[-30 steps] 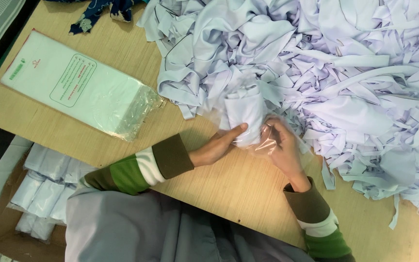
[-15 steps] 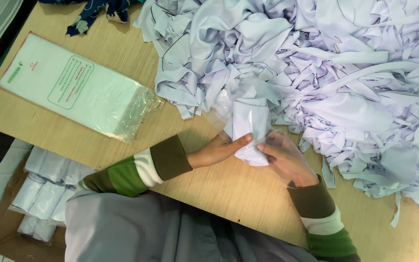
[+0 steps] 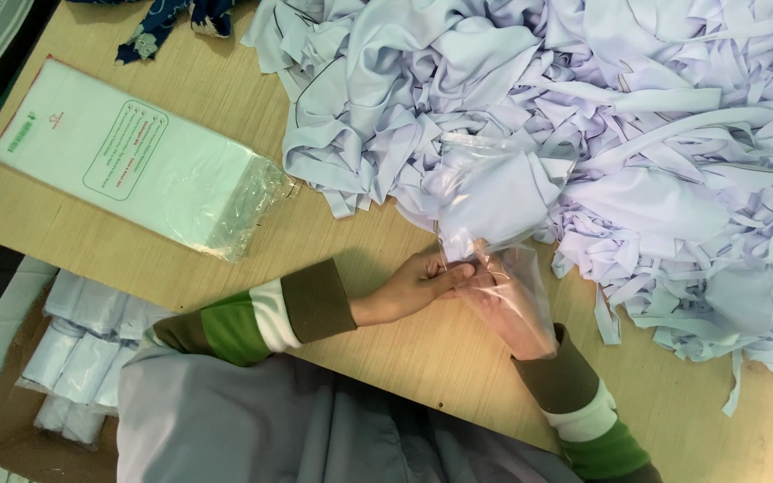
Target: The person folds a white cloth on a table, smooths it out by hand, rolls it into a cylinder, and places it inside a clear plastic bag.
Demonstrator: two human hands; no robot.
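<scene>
A wooden table [image 3: 225, 250] fills most of the view, and its far right part is covered by a big heap of pale white cloth strips and scraps [image 3: 655, 134]. On the left side of the table lies a flat pack of plastic bags [image 3: 136, 161], white with a green printed panel, placed at an angle and well apart from the hands. Below the table's left edge stands a cardboard box [image 3: 11, 429] that contains rolled white bundles in clear wrapping [image 3: 82, 349]. A dark blue patterned cloth [image 3: 172, 22] lies at the far edge of the table. Near the middle, at the edge of the heap, there is a clear plastic bag [image 3: 503, 197] with a folded white cloth [image 3: 494, 192] inside it; the bag stands up from the table and leans against the heap. The left hand [image 3: 409, 286] pinches the lower part of this bag with narrow fingers. The right hand [image 3: 503, 309] touches the left one and grips the same lower part, closed on the plastic, and part of the bag covers it. Both arms wear sleeves with green, white and brown stripes.
</scene>
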